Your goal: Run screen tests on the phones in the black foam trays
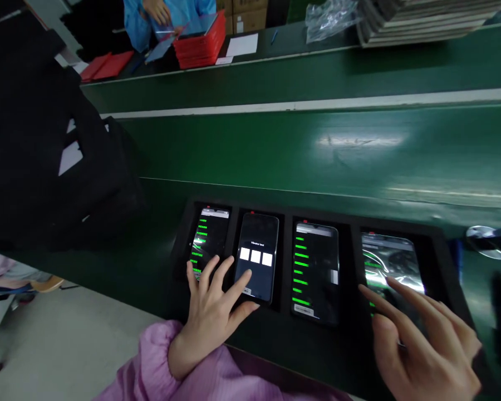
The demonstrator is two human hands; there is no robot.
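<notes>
Several smartphones lie face up in a black foam tray (286, 267). My left hand (212, 301) is spread over the lower part of the leftmost phone (211, 234) and the lower left corner of the second phone (256, 231), whose screen reads "Vibrator test" above three white squares. Green lines of text fill the screen of the third phone (319, 267). Over the rightmost phone (394, 259), my right hand (430, 340) hovers with fingers apart, hiding its lower part. Whether any fingertip touches glass I cannot tell. Neither hand holds anything.
Black foam trays (58, 167) are piled high at left. Beyond the green conveyor (250, 145), a person in blue (204, 6) handles flat sheets beside stacked red trays (200, 50). A grey stack (426, 22) and clear plastic (332, 19) sit far right. A round metal object (486, 242) lies right.
</notes>
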